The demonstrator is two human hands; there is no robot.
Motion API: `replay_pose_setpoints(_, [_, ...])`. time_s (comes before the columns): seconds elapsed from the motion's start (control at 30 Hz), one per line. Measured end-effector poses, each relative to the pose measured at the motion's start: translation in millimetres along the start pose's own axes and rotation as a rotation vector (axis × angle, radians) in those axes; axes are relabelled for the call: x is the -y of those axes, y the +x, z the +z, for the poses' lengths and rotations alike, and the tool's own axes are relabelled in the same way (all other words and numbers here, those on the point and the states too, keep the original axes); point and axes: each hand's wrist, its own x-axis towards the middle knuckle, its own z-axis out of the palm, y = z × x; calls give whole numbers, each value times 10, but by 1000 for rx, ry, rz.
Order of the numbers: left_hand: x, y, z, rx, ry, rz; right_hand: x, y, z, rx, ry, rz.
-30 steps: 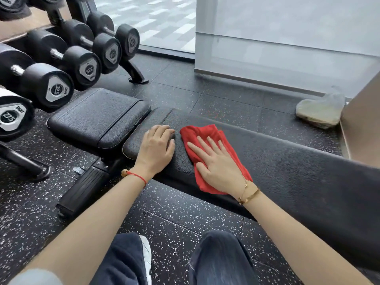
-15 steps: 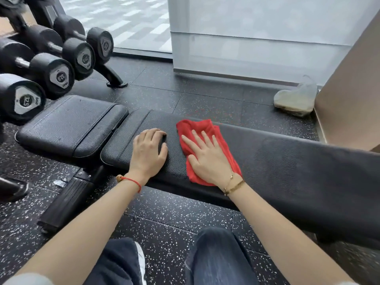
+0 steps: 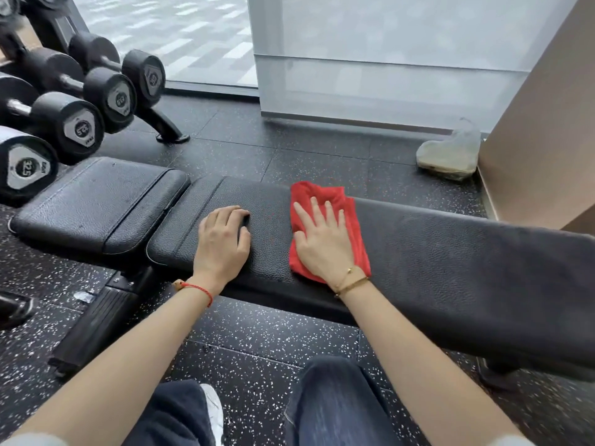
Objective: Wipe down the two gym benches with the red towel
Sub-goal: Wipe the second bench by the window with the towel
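Right hand (image 3: 325, 244) and red towel (image 3: 335, 201) slid rightward along bench surface (image 3: 450, 262), gap from left hand (image 3: 222, 243) wider. Right hand flat, fingers spread, pressing towel down. Left hand open, palm on pad, fingers curled. Dumbbells (image 3: 77, 127) at left.

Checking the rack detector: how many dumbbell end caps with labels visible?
4, all upper left: nearest, then, farthest. More dumbbells may be cut off by the frame's left edge.

Bench (image 3: 467, 268) runs off right edge (towel (image 3: 325, 194) partly under hand).
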Motion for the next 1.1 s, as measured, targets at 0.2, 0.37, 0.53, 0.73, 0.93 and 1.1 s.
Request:
replay_pose_setpoints(0.2, [-6, 8, -5, -22, -33, -5, 553, -164, 149, -24, 56, -39])
replay_pose_setpoints(0.37, [16, 0, 7, -14, -25, 14, 26, -400, 60, -63, 76, -132])
replay_pose_setpoints(0.53, [4, -20, 12, -28, -18, 6, -418, -61, -85, -23, 23, 85])
replay_pose_setpoints(0.73, [-11, -4, 1, -39, -24, -2, 158, -10, 0, 6, 68, -34])
replay_pose_setpoints(0.93, [-18, -21, 3, -21, -18, 10, 86, -642, 63, -67, 107, -229])
replay_pose_setpoints(1.1, [-49, -23, -19, -22, -16, -9, 462, -476, 157, -75, 71, -20])
